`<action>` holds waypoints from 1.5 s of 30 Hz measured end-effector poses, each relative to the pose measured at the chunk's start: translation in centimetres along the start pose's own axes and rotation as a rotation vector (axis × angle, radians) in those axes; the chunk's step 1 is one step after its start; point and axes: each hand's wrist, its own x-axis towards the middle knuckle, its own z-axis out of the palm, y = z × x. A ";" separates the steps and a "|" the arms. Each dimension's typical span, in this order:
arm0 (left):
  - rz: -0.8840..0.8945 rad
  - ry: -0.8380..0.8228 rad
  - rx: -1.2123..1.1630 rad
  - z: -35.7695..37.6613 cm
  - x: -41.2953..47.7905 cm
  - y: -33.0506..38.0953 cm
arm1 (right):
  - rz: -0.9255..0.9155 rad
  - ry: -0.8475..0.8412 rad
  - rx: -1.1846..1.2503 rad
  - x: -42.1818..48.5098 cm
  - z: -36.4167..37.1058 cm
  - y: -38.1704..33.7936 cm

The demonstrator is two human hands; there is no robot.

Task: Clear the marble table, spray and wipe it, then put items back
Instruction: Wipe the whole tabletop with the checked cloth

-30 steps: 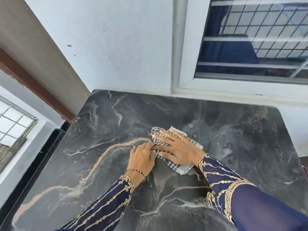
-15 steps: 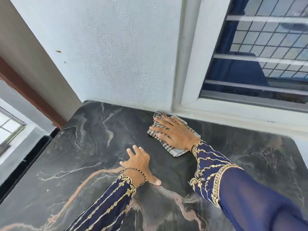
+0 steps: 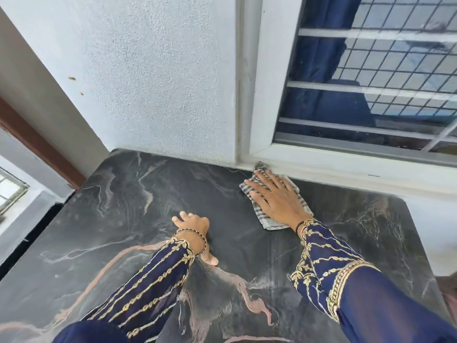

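The wiping step is in hand. The right hand (image 3: 277, 199) lies flat, fingers spread, pressing the striped cloth (image 3: 272, 219) onto the marble table (image 3: 123, 219) right against the window sill (image 3: 346, 167). The left hand (image 3: 195, 229) braces open-palmed, nearer than the cloth. Next, probably sweep the cloth along the sill edge.

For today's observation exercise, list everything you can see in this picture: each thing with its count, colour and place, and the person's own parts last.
table: one, dark marble with pink and white veins, against the wall
cloth: one, grey and white striped, flat on the table's far edge under the right hand
wall: one, pale textured, behind the table
window: one, white frame with bars and grille, upper right
left hand: one, resting on the table, bangle at the wrist
right hand: one, spread flat on the cloth
sleeves: two, navy with gold embroidery
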 end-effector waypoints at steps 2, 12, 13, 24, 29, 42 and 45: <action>-0.001 0.006 -0.020 -0.1 -0.2 0.1 | 0.036 -0.014 -0.021 -1.9 -0.4 2.8; -0.003 0.052 -0.111 0.2 -1.0 0.0 | 0.050 -0.030 -0.029 -7.4 0.2 0.6; 0.000 0.053 -0.142 0.4 -1.2 -0.1 | 0.021 -0.014 -0.044 -8.5 0.2 -0.2; 0.296 0.707 -0.234 14.3 -9.9 1.0 | -0.198 0.028 -0.023 -22.9 1.2 -12.1; 0.365 0.755 -0.433 21.1 -17.5 0.4 | -0.242 0.027 0.017 -30.3 1.3 -17.8; 0.450 0.618 -0.592 26.6 -24.4 0.0 | -0.262 -0.056 0.018 -41.4 0.1 -20.3; 0.497 0.586 -0.627 26.1 -24.6 1.0 | -0.256 -0.077 0.005 -43.2 -0.4 -18.6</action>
